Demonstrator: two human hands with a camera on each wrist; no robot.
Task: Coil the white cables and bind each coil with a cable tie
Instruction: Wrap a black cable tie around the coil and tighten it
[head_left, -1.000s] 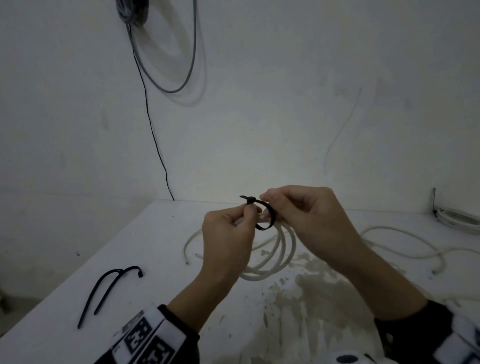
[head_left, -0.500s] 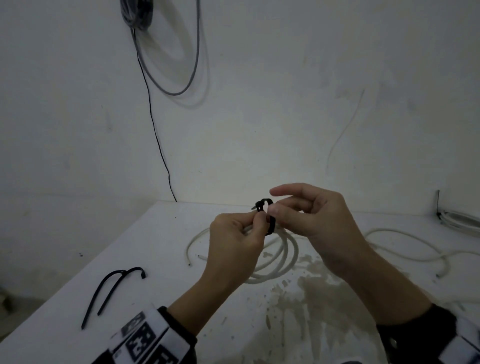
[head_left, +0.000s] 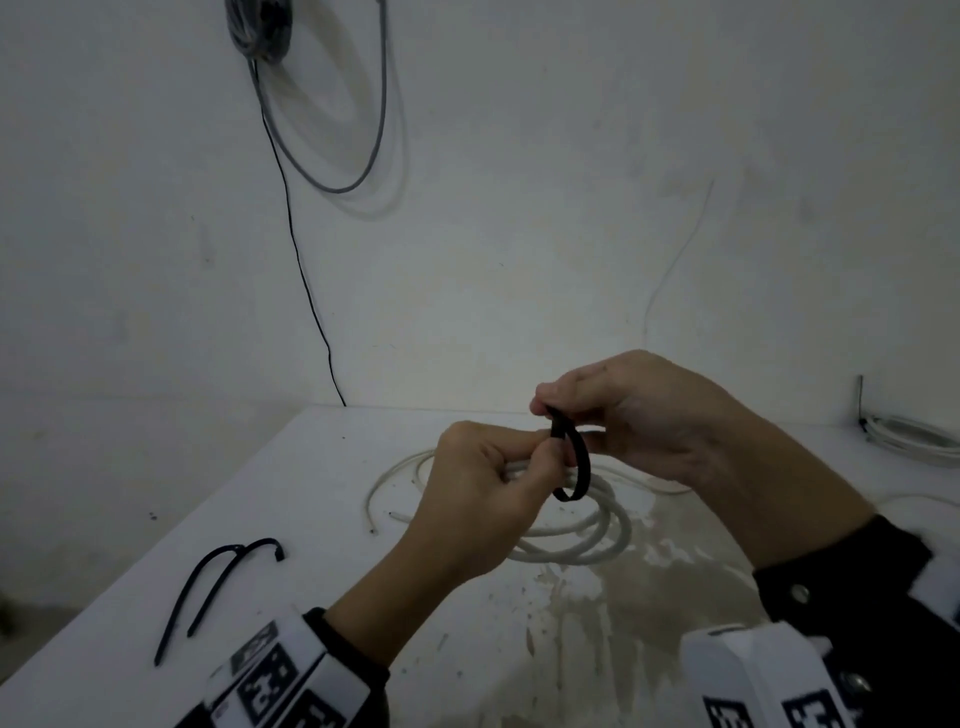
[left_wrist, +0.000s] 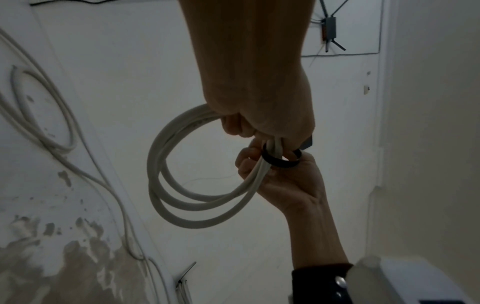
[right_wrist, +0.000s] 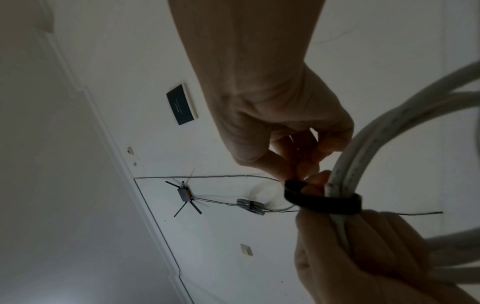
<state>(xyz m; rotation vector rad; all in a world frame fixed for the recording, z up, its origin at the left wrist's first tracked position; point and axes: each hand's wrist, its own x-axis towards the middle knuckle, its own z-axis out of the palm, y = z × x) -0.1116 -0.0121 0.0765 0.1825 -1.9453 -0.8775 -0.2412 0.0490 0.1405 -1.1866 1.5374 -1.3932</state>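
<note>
Both hands (head_left: 561, 457) mid-table | pinching black tie (head_left: 574, 462) round white coil (left_wrist: 182, 185)

My left hand (head_left: 483, 499): raised above the counter (head_left: 270, 525), fingers curled in a fist-like grip. My right hand (head_left: 639, 415): just beside it, fingertips pinched together.

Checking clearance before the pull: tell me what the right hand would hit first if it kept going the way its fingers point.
The right hand points at the left hand. Its fingertips pinch the tie looped around the coil, so it would likely meet the left thumb and fingers almost at once; exact depth is unclear.
</note>
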